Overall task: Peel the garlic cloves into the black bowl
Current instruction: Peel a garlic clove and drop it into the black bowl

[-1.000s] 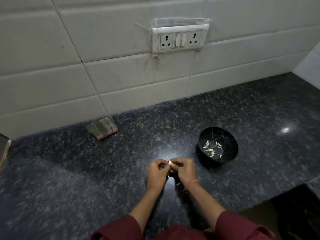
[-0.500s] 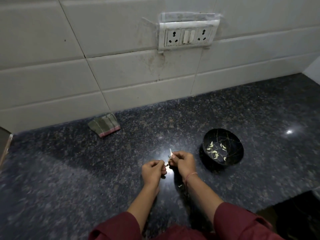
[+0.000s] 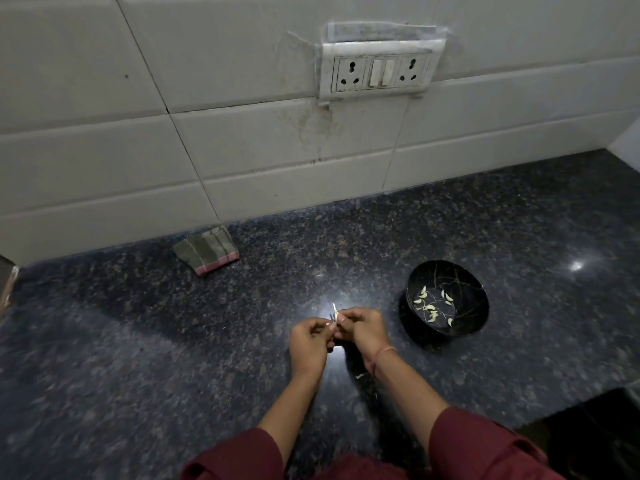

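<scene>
A small garlic clove (image 3: 335, 310) is pinched between the fingertips of my right hand (image 3: 363, 330), its pale tip sticking up. My left hand (image 3: 309, 342) meets it from the left, fingers curled and pinching at the clove's lower end. Both hands hover just above the dark granite counter (image 3: 173, 358). The black bowl (image 3: 445, 299) stands to the right of my hands, a hand's width away, with several peeled cloves (image 3: 431, 308) scattered on its bottom.
A folded striped cloth (image 3: 207, 250) lies by the tiled wall at the back left. A socket plate (image 3: 381, 71) is on the wall. Bits of peel (image 3: 360, 375) lie on the counter under my right wrist. The counter edge drops off at the lower right.
My left hand, apart from the right half a second ago, has come back to the clove. The view has shifted slightly; the bowl has not moved.
</scene>
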